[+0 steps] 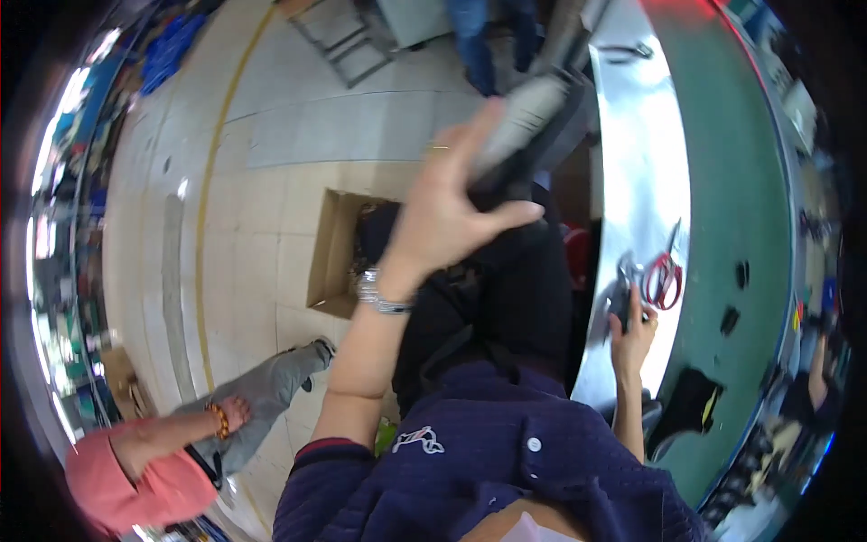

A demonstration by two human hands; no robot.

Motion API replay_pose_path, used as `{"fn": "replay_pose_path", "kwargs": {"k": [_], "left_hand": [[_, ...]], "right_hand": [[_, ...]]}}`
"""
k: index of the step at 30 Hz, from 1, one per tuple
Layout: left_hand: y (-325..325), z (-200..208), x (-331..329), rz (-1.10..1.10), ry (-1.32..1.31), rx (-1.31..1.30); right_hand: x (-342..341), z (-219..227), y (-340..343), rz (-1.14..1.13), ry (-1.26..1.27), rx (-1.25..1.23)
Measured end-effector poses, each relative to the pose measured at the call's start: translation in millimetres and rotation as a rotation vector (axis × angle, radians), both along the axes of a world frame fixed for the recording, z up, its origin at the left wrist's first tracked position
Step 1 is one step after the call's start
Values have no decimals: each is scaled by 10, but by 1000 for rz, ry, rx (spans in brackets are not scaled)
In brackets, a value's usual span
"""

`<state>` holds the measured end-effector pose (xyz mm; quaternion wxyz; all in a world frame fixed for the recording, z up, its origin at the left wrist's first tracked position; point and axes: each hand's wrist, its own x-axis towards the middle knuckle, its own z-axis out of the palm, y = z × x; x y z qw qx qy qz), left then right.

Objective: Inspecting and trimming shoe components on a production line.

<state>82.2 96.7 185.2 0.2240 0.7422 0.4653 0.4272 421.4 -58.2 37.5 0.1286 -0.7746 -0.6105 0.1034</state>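
My left hand point(442, 208) is raised in front of me, smeared by motion. Its thumb is spread wide from the stretched fingers. Between thumb and fingers shows a blurred grey-and-black object point(533, 117). Its kind is unclear, and I cannot tell whether the hand touches it. Over the shiny metal bench point(637, 135) on my right, my right hand point(635, 343) is closed round a dark tool with a metal head point(623, 291). The fingers partly cover that tool. Red-handled scissors point(664, 278) lie just right of it, blades pointing away.
A pliers-like tool point(625, 52) lies at the bench's far end. Alongside runs a green surface point(722, 208) carrying a black piece with yellow trim point(691, 411) and small black parts. An open cardboard box point(332, 257) stands on the floor. A person in a pink shirt point(135, 479) is at lower left.
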Motion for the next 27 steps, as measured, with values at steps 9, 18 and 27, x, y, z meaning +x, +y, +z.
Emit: {"fn": "replay_pose_path", "kwargs": {"k": [9,18,27], "left_hand": [[-316,-719,152,-685,-1570,-1057],[-752,-922,123,-339,-1371,-1169],[-746,-708,159,-310,-1056,-1118]], "right_hand": [[-335,452,542,122,613,160],[-1267,1267,1218,355,1436,-224],[-1266,1238,1220,369,1345,-236]]}}
